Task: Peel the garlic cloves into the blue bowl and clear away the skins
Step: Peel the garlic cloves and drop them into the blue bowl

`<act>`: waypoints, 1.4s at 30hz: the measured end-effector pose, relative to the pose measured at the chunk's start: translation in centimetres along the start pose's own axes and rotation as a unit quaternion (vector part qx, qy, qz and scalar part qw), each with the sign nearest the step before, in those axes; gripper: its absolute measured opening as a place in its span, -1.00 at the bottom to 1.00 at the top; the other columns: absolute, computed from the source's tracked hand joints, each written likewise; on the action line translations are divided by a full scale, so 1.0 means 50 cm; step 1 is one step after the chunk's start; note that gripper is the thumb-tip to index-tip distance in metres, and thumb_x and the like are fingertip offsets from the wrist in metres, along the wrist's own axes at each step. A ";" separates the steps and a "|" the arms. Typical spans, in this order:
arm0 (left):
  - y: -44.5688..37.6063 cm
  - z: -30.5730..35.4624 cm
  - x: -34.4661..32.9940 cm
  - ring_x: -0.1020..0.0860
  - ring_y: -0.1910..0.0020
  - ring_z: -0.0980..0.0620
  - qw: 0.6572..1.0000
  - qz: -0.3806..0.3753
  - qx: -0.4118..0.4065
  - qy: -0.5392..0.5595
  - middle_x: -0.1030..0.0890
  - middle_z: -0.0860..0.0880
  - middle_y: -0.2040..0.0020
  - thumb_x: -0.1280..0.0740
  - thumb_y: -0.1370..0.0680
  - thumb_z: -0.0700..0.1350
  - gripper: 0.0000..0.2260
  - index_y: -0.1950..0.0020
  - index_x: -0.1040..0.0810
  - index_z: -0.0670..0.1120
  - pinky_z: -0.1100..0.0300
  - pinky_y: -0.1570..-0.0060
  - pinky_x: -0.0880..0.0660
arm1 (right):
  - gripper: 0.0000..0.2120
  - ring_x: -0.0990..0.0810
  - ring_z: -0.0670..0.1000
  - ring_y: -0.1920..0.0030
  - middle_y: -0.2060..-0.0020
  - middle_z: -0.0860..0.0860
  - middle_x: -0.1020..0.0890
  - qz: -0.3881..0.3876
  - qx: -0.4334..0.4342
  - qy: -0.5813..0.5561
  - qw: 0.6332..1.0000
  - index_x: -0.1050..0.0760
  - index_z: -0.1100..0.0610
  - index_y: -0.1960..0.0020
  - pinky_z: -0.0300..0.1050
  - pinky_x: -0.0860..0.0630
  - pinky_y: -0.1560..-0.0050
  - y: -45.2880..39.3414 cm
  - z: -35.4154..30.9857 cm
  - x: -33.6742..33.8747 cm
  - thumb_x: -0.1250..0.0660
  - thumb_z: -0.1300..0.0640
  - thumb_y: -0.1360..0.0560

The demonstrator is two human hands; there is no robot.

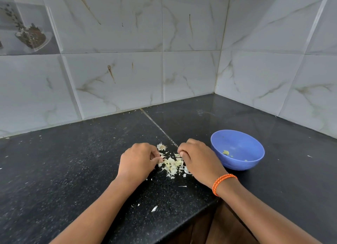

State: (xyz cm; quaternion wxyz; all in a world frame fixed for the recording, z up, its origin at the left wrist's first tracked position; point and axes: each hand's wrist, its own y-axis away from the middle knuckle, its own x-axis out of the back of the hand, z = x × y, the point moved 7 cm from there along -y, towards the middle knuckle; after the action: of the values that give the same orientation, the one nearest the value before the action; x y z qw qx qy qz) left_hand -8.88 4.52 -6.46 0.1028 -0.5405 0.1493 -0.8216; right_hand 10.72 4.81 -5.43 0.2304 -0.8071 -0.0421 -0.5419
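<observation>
Your left hand (137,159) and right hand (197,157) are both down on the black granite counter (73,170), on either side of a small heap of garlic skins (172,164). The heap lies near the counter's front edge, just beside the seam (156,126) that runs from the back wall toward you. Your left fingers are curled, and thumb and fingertips pinch a bit of skin at the left rim of the heap. Your right fingers are curled too, their tips down in the skins at the right rim; whether they actually grip anything I cannot tell. A dry garlic root end (161,146) sits just behind the heap, between your two hands. Loose flakes (154,208) are scattered closer to the front edge.

The blue bowl (237,150) stands upright just to the right of your right hand, toward the counter's back right corner, with a few pale peeled garlic pieces (226,152) at its bottom. You wear an orange braided band (223,182) on your right wrist.
</observation>
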 end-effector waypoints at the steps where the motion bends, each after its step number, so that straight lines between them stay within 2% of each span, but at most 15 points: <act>1: -0.001 0.001 -0.001 -0.57 0.14 0.19 1.000 -0.001 -0.013 -0.007 -0.65 0.20 0.17 -0.52 -0.58 0.15 -0.86 0.08 -0.68 0.13 0.24 0.25 -0.37 | -0.82 -0.56 0.05 -0.09 -0.03 -0.03 -0.53 -0.022 -0.004 0.026 0.999 -0.61 0.02 -0.16 -0.05 -0.52 0.06 0.002 -0.007 0.001 -0.24 0.02 -0.72; 4: 0.001 0.012 -0.015 -0.52 -0.03 0.13 0.997 -0.014 -0.075 -0.028 -0.59 0.19 0.04 -0.43 -0.66 0.10 -0.90 0.01 -0.61 0.13 0.13 0.01 -0.43 | -0.59 -0.57 0.11 -0.14 -0.13 0.05 -0.55 -0.094 -0.040 0.038 0.994 -0.58 0.12 -0.27 -0.03 -0.51 -0.04 0.007 -0.007 -0.011 -0.37 -0.18 -0.62; 6: 0.003 0.019 -0.027 -0.49 -0.07 0.08 0.994 -0.014 -0.101 -0.049 -0.55 0.17 -0.03 -0.34 -0.71 0.06 -0.90 -0.05 -0.58 0.08 0.08 -0.13 -0.46 | -0.55 -0.59 0.10 -0.15 -0.18 0.06 -0.59 -0.118 -0.054 -0.010 0.991 -0.60 0.11 -0.31 -0.07 -0.48 -0.07 0.008 -0.005 -0.025 -0.48 -0.17 -0.57; 10: -0.004 0.013 -0.023 -0.54 0.11 -0.02 0.997 0.037 -0.068 -0.001 -0.59 0.09 0.09 -0.20 -0.76 -0.02 -0.90 -0.05 -0.42 0.05 -0.02 0.11 -0.55 | -0.69 -0.47 -0.03 -0.02 -0.03 -0.05 -0.52 -0.074 -0.042 -0.056 0.995 -0.63 0.05 -0.30 -0.17 -0.33 -0.01 0.005 -0.014 -0.027 -0.49 -0.01 -0.59; 12: -0.006 0.007 -0.018 -0.56 0.20 -0.03 0.997 0.050 -0.053 0.031 -0.60 0.08 0.17 -0.17 -0.77 0.01 -0.89 -0.06 -0.36 0.08 -0.05 0.23 -0.56 | -0.77 -0.51 -0.03 0.08 0.03 -0.06 -0.54 -0.060 -0.041 -0.067 0.995 -0.65 0.05 -0.22 -0.21 -0.34 0.13 0.002 -0.021 -0.030 -0.49 0.03 -0.60; 14: -0.006 0.005 -0.010 -0.56 0.24 -0.01 0.993 0.069 -0.058 0.070 -0.60 0.08 0.22 -0.21 -0.77 0.00 -0.89 -0.05 -0.39 0.07 -0.08 0.26 -0.56 | -0.87 -0.60 0.01 0.18 0.12 -0.02 -0.62 -0.042 -0.042 -0.085 0.995 -0.67 0.07 -0.10 -0.25 -0.36 0.26 -0.003 -0.030 -0.032 -0.49 0.06 -0.59; 18: -0.008 -0.006 0.008 -0.60 0.22 0.06 0.981 0.105 -0.048 0.154 -0.64 0.12 0.19 -0.32 -0.73 -0.06 -0.94 -0.08 -0.50 0.09 -0.05 0.20 -0.57 | -0.97 -0.62 0.02 0.26 0.22 0.01 -0.64 -0.008 -0.034 -0.115 0.993 -0.68 0.05 0.00 -0.16 -0.46 0.24 -0.024 -0.052 -0.028 -0.49 0.13 -0.57; 21: -0.009 -0.014 0.011 -0.64 0.21 0.16 0.975 0.116 -0.039 0.183 -0.68 0.19 0.17 -0.39 -0.70 -0.11 -0.92 -0.12 -0.57 0.08 0.03 0.17 -0.59 | -0.83 -0.65 0.03 0.25 0.18 -0.02 -0.65 -0.005 -0.032 -0.132 0.991 -0.72 0.01 -0.03 -0.10 -0.63 0.20 -0.040 -0.059 -0.024 -0.46 0.25 -0.54; 25: -0.006 -0.016 0.013 -0.63 0.24 0.24 0.974 0.123 -0.032 0.187 -0.70 0.26 0.13 -0.44 -0.67 -0.07 -0.88 -0.13 -0.57 0.13 0.18 0.23 -0.52 | -0.65 -0.71 -0.03 0.07 0.03 -0.01 -0.71 -0.047 -0.027 -0.130 0.990 -0.71 -0.04 -0.21 -0.07 -0.70 -0.03 -0.046 -0.053 -0.028 -0.43 0.34 -0.57; 28: -0.004 -0.010 0.014 -0.64 0.25 0.27 0.974 0.123 -0.039 0.187 -0.73 0.29 0.07 -0.47 -0.66 0.00 -0.87 -0.14 -0.56 0.16 0.15 0.21 -0.55 | -0.76 -0.72 -0.10 0.11 0.10 -0.03 -0.76 -0.025 -0.023 -0.110 0.993 -0.71 0.00 -0.20 -0.08 -0.70 -0.05 -0.042 -0.041 -0.010 -0.43 0.25 -0.62; 33: -0.003 -0.003 0.005 -0.71 0.17 0.26 0.960 0.099 -0.052 0.255 -0.74 0.29 0.14 -0.52 -0.63 0.00 -0.92 -0.01 -0.65 0.16 0.03 0.11 -0.68 | -0.92 -0.68 -0.13 0.16 0.14 -0.12 -0.75 -0.008 0.001 -0.083 0.997 -0.70 -0.07 -0.06 -0.03 -0.68 0.07 -0.028 -0.034 0.014 -0.42 0.04 -0.65; 35: -0.002 0.001 0.004 -0.72 0.16 0.20 0.952 0.093 -0.055 0.285 -0.73 0.25 0.16 -0.54 -0.61 -0.03 -0.91 0.02 -0.68 0.15 -0.02 0.09 -0.69 | -0.81 -0.66 -0.05 0.19 0.16 -0.10 -0.72 -0.020 0.013 -0.030 0.999 -0.66 -0.08 -0.02 0.09 -0.66 0.12 -0.023 -0.033 0.008 -0.28 0.05 -0.71; 37: 0.001 0.006 0.006 -0.71 0.17 0.15 0.951 0.103 -0.060 0.286 -0.72 0.23 0.16 -0.56 -0.60 -0.06 -0.89 0.05 -0.69 0.14 -0.02 0.10 -0.68 | -0.76 -0.68 0.00 0.12 0.06 -0.09 -0.73 -0.037 0.021 -0.007 0.999 -0.65 -0.11 -0.13 0.10 -0.67 0.08 -0.017 -0.033 0.001 -0.23 0.12 -0.74; 39: 0.000 0.006 0.006 -0.70 0.15 0.13 0.948 0.107 -0.059 0.294 -0.71 0.21 0.13 -0.56 -0.59 -0.07 -0.88 0.06 -0.68 0.14 -0.03 0.10 -0.67 | -0.78 -0.68 -0.03 0.05 0.00 -0.14 -0.73 -0.022 0.030 -0.024 0.999 -0.68 -0.12 -0.22 0.04 -0.65 0.07 -0.011 -0.037 0.006 -0.28 0.08 -0.73; 42: -0.001 0.004 0.003 -0.70 0.15 0.11 0.946 0.102 -0.054 0.304 -0.71 0.19 0.12 -0.57 -0.59 -0.07 -0.86 0.07 -0.67 0.14 -0.05 0.09 -0.67 | -0.91 -0.62 -0.11 0.14 0.11 -0.18 -0.66 0.039 0.023 -0.042 0.998 -0.73 -0.12 -0.08 -0.05 -0.61 0.15 -0.007 -0.032 0.021 -0.45 -0.03 -0.63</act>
State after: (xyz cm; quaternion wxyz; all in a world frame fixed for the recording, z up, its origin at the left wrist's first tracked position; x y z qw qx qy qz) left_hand -8.77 4.51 -6.23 0.1064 -0.2520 0.2713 -0.9228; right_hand 9.68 4.27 -3.88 0.2684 -0.8244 -0.0325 -0.4972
